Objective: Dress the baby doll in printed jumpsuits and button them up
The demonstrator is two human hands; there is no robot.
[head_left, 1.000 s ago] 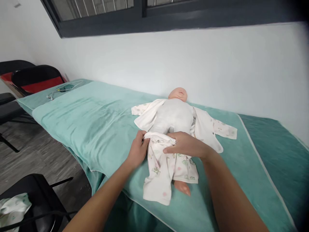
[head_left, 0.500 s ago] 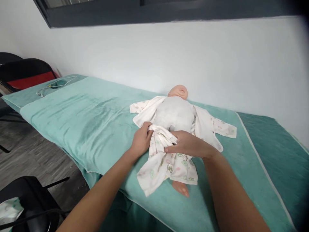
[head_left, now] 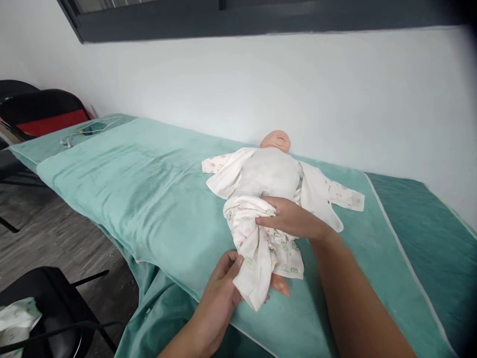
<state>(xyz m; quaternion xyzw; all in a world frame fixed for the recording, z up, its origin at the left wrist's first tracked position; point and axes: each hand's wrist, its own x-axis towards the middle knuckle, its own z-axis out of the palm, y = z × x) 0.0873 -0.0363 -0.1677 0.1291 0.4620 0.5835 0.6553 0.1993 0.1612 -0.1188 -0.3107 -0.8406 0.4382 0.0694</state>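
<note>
A baby doll (head_left: 276, 141) lies on its back on the green-covered bed, head toward the wall. Its white printed jacket (head_left: 318, 191) is spread open, sleeves out to both sides, over a pale grey-white torso. White printed pants (head_left: 248, 223) are bunched around the hips and legs, and one bare foot (head_left: 280, 284) sticks out below. My left hand (head_left: 223, 283) grips the loose lower end of a pant leg, some fingers hidden behind the cloth. My right hand (head_left: 285, 216) pinches the bunched pants near the waist.
A green sheet (head_left: 167, 189) covers the long bed against the white wall. A cable with a dark green item (head_left: 91, 129) lies at its far left end. Black chairs (head_left: 44, 112) stand at the left; the nearer one (head_left: 48, 298) holds a printed white cloth (head_left: 18, 318).
My left hand has left the waistband and moved down to the pant leg's lower end, which has shifted right. My right hand stays at the waist.
</note>
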